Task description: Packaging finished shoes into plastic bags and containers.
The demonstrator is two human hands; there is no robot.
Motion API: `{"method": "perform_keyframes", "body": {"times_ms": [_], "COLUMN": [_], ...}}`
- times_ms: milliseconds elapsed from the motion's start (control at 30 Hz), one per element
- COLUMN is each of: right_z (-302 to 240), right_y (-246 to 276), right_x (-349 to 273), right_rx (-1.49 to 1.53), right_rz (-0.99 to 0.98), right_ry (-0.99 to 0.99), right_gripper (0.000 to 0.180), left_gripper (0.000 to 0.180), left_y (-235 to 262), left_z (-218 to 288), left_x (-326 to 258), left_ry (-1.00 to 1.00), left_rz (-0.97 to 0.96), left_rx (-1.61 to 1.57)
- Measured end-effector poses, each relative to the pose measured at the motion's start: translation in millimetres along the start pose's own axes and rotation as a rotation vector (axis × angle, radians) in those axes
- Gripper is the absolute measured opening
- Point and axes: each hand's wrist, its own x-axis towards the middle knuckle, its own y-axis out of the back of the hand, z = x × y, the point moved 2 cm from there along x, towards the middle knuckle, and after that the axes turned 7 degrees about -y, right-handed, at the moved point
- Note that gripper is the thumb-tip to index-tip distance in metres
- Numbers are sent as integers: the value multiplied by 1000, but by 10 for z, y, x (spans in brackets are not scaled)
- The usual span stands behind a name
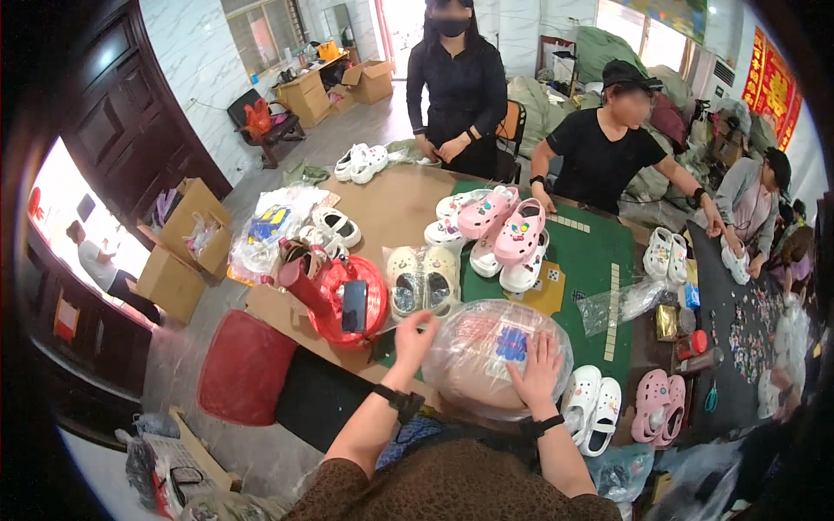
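Note:
A clear plastic bag (460,352) with a blue print and pinkish-beige contents bulges at the table's near edge, right in front of me. My right hand (536,365) lies on its right side with the fingers spread. At the bag's left edge, my left hand (415,337) is closed, its fingertips pinching the plastic. Just beyond that hand is a pair of cream clogs (407,282) in a clear bag. White clogs (591,408) with colourful charms stand to the right of my right hand. Farther back, pink clogs (521,233) are piled on white ones.
A red basket (369,328) holding a phone (354,306) stands left, near a red chair (243,369). Pink clogs (660,406), jars (692,345) and small charms (756,343) lie right. A standing person (456,87) and a seated person (604,156) are across the table.

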Motion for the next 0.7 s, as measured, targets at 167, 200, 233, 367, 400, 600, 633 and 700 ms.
{"method": "perform_keyframes", "body": {"times_ms": [167, 200, 233, 367, 400, 600, 633, 700], "right_z": [-43, -3, -7, -39, -173, -369, -394, -521], "right_y": [91, 143, 207, 534, 678, 782, 783, 706], "right_x": [16, -9, -17, -159, -175, -643, -715, -762], "right_rx": [39, 152, 269, 356, 353, 170, 132, 145], "right_rz": [-16, 14, 45, 353, 407, 523, 516, 542], "right_ry": [-50, -64, -69, -206, -243, -457, -489, -488], "right_gripper": [73, 73, 72, 50, 38, 26, 23, 15], "left_gripper": [42, 44, 46, 62, 67, 36, 33, 30], "left_y": [163, 90, 46, -293, -366, -725, -737, -476], "left_z": [-632, -714, -816, -1184, -1316, -1590, -1505, -1874], "left_x": [585, 677, 764, 1105, 1192, 1567, 1615, 1779], "left_ry": [133, 107, 79, 286, 237, 51, 118, 156], "left_rz": [-106, -144, -170, -343, -400, -637, -591, -468], "left_rx": [299, 450, 605, 793, 831, 950, 839, 724]}}
